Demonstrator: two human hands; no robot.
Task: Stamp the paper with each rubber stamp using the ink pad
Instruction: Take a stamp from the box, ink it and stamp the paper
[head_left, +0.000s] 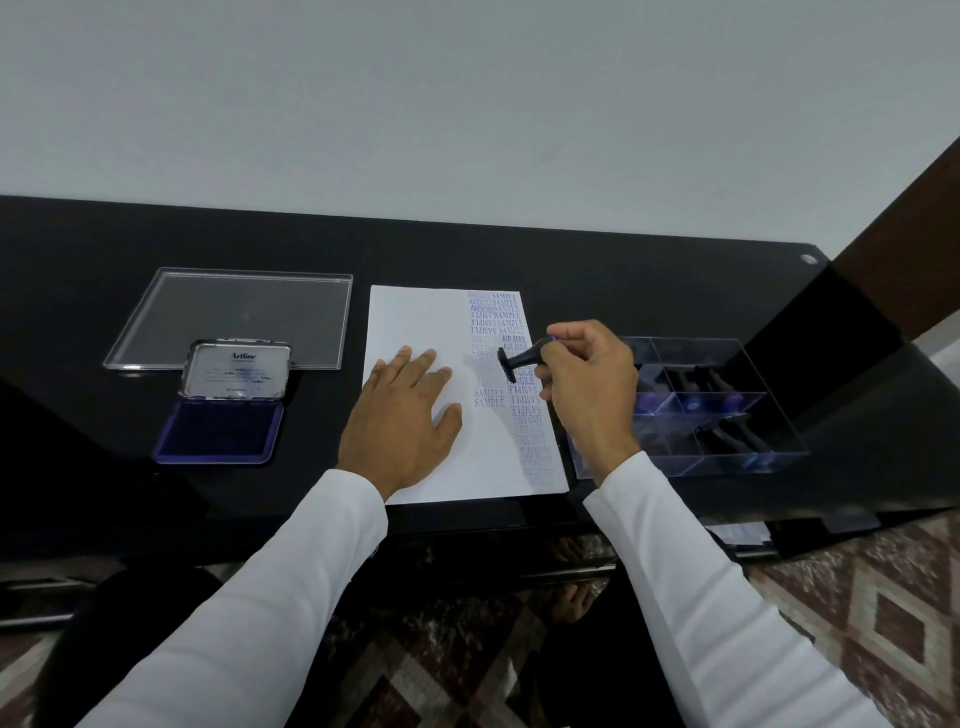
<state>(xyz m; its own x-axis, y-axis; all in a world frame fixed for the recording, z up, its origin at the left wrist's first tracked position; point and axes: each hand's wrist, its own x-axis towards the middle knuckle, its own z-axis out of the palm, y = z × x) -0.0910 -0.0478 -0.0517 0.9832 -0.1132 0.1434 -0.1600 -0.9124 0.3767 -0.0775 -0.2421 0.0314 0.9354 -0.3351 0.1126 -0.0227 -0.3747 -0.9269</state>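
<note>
While the left hand (402, 415) lies flat on the paper (415, 332), fingers straight and spread, palm down on the sheet's lower middle, the right hand (587, 384) grips a black rubber stamp (522, 358) by its handle. Fingers and thumb curled round the handle; stamp tilted on its side, face turned left, held just above the paper's right part. Whether the face touches the sheet: cannot tell.

Paper sits mid-desk on the black desk (623, 260), long edge running away from the person. Right side of sheet carries two columns of blue-violet impressions (511, 332): AMENDED, SAMPLE, AIR MAIL, FRAGILE readable; lower ones blurred. Left part of sheet unmarked.

Ink pad (221, 431) left of the paper, well apart from it, lid (236, 370) hinged up and open, "Artline" printed inside the lid, violet pad surface exposed. Behind it, a clear flat acrylic tray (234, 306), touching or just behind the lid.

Right of the paper, just beside its edge, a clear divided box (727, 405) holding more black-handled stamps in several compartments; count unclear. Both forearms in white sleeves (701, 571). Patterned floor (883, 623) below the desk edge.
</note>
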